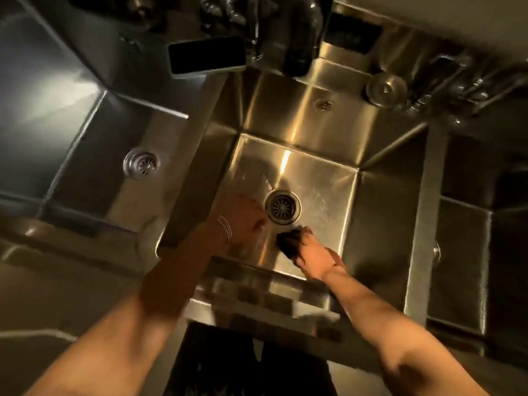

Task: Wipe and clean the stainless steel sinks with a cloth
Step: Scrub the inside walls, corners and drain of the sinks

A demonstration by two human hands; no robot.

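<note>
I look down into the middle stainless steel sink (pixel 323 144), with its round drain (pixel 283 207) in the floor. My right hand (pixel 313 254) is shut on a dark cloth (pixel 288 242) and presses it on the sink floor just below the drain. My left hand (pixel 247 214), with thin bangles at the wrist, rests low in the sink beside the drain's left edge; it is blurred and seems to hold nothing. A second sink (pixel 94 144) with its own drain (pixel 141 164) lies to the left.
A dark phone (pixel 207 55) lies on the ledge between the two sinks at the back. The faucet (pixel 300 32) hangs over the middle sink's rear. An upturned glass (pixel 385 88) stands at the back right. A third basin (pixel 463 252) is on the right.
</note>
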